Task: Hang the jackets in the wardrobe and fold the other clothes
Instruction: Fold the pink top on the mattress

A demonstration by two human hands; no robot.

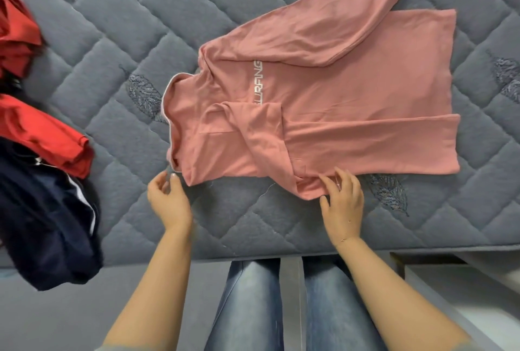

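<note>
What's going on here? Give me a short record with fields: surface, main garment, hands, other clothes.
surface: grey quilted mattress
main garment: pink hooded top, laid flat, near sleeve folded across the body
left hand: open, just off the hood corner
right hand: fingers resting on the near sleeve
other clothes: red garment and navy garment, at the left

One pink hooded top lies spread on the far right of one grey quilted mattress. At the left edge sit two red garments, one far and one nearer, beside one dark navy garment. Two bare hands show near: the left hand and the right hand.
</note>
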